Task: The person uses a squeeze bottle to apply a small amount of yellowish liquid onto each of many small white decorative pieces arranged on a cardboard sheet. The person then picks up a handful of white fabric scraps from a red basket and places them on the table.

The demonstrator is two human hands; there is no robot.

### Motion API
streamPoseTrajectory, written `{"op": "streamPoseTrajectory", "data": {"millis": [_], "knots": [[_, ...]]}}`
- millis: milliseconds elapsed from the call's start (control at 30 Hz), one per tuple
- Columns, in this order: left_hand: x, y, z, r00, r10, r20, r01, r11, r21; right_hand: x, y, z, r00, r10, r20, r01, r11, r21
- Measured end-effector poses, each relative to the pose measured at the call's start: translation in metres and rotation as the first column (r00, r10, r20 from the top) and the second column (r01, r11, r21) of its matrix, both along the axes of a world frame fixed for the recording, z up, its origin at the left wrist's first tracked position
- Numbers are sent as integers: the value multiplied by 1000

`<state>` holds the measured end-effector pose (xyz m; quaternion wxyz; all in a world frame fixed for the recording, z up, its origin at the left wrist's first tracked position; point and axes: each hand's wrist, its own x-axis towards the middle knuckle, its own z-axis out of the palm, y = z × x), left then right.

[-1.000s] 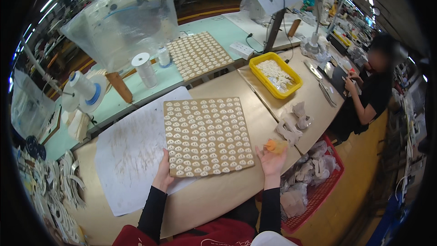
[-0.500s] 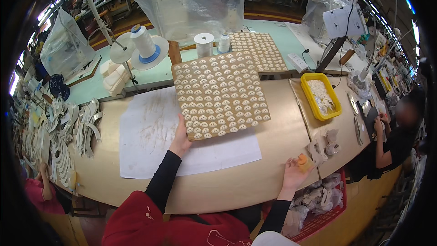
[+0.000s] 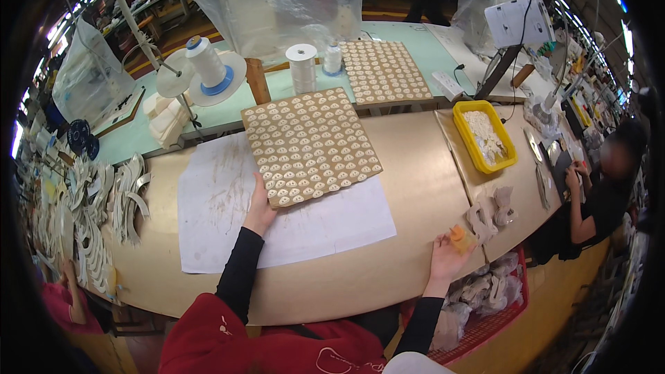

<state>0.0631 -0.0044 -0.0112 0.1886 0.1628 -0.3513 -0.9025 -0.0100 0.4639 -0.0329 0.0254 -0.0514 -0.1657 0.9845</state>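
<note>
A square brown board (image 3: 312, 147), covered in rows of small white dome-shaped pieces with dark dots, is held by its near left corner in my left hand (image 3: 259, 211). The board is over a large white paper sheet (image 3: 218, 225) on the table. My right hand (image 3: 447, 261), at the table's near edge on the right, is closed round a small squeeze bottle (image 3: 460, 238) with an orange cap. Beside that bottle lie some beige cut pieces (image 3: 479, 220).
Another board (image 3: 386, 71) of white pieces rests at the back. A yellow tray (image 3: 478, 159) of white bits stands right, with a red basket (image 3: 485, 325) of bagged pieces below. Thread cones (image 3: 208, 66) stand behind; beige strips (image 3: 128, 201) pile left. A co-worker (image 3: 596, 201) sits right.
The board in my left hand has moved left and looks lower and flatter over the paper. My right hand still holds the bottle. A person in dark clothes now shows at the back.
</note>
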Motion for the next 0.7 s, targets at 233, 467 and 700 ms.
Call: {"op": "streamPoseTrajectory", "data": {"millis": [233, 467, 700], "knots": [[-19, -22, -12, 996, 57, 74, -47, 989, -137, 5, -14, 17, 969, 232, 88, -225, 971, -83], [34, 2, -18, 822, 569, -21, -297, 397, -869, -79, -59, 39, 879, 466, 97, -322, 732, -600], [115, 113, -4, 986, 64, 154, 99, 518, -850, -205, -78, 59, 938, 337, 80, -224, 766, -603]]}}
